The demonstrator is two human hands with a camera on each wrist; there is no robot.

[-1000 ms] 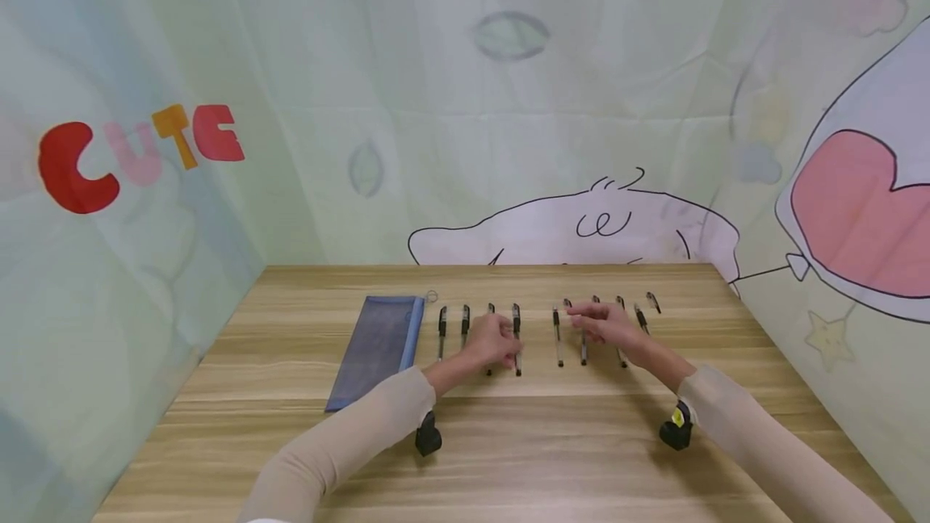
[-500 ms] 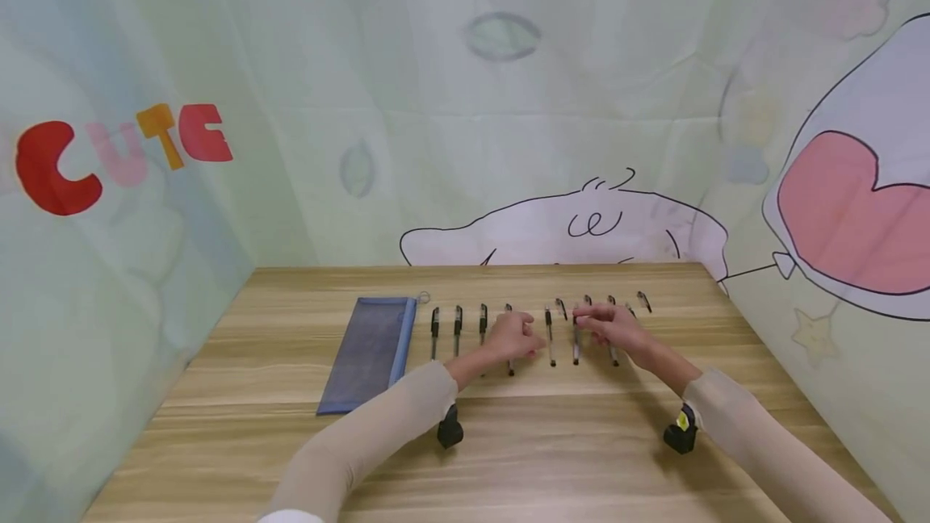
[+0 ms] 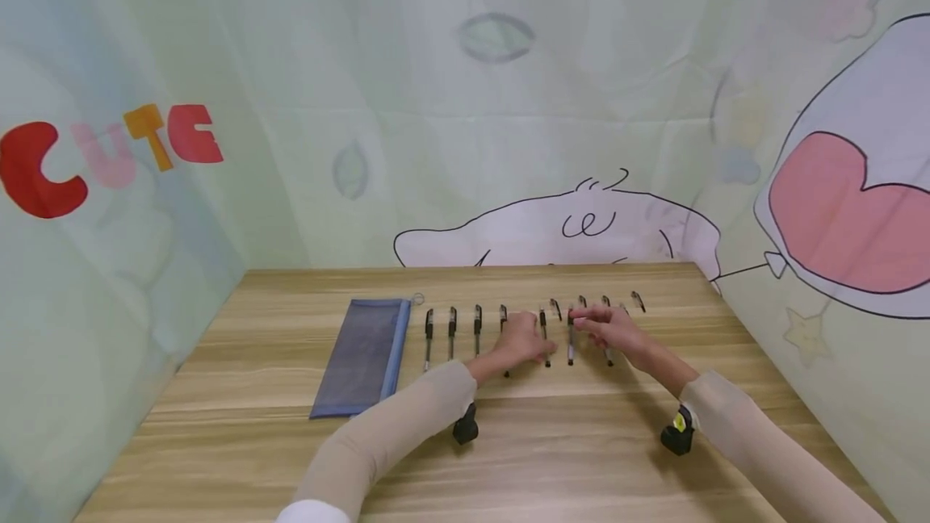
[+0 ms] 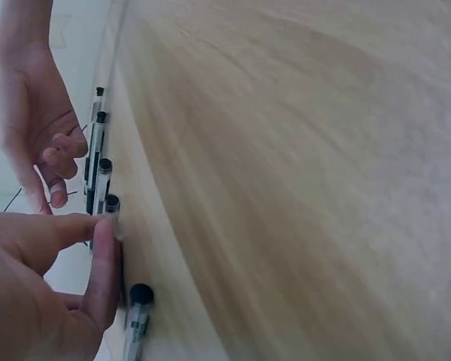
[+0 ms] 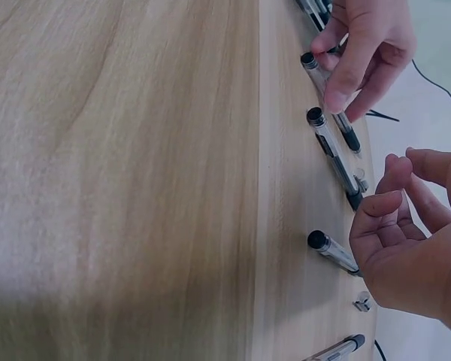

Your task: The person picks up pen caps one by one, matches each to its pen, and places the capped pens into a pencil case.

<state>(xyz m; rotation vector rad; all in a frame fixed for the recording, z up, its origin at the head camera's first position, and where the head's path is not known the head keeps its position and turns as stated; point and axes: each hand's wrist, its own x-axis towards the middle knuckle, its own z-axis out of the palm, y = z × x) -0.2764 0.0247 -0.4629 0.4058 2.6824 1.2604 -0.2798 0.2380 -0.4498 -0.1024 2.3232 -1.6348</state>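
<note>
My left hand point(image 3: 517, 343) bends over the row of pens, thumb and fingertips at either side of an uncapped black gel pen point(image 5: 346, 129) lying on the table. In the right wrist view that thumb crosses the pen's barrel. My right hand point(image 3: 613, 329) hovers with loosely curled fingers and holds nothing. Below its fingertips lies another uncapped pen point(image 3: 571, 352); a further pen point(image 5: 332, 250) sits under the palm side. Loose black pen caps lie behind these pens, among them one cap point(image 3: 555, 309) between both hands and another cap point(image 3: 638, 302) at the far right.
Several capped pens, such as the leftmost pen point(image 3: 429, 333), stand in a row left of my left hand. A blue mesh zip pouch point(image 3: 356, 357) with a ring point(image 3: 417, 299) lies further left. The wood-grain table point(image 3: 567, 458) ends at a printed curtain point(image 3: 327, 184).
My left hand has moved right along the row, from the capped pens to the first uncapped pen. My right hand stays close above the uncapped pens. The head view has turned slightly right.
</note>
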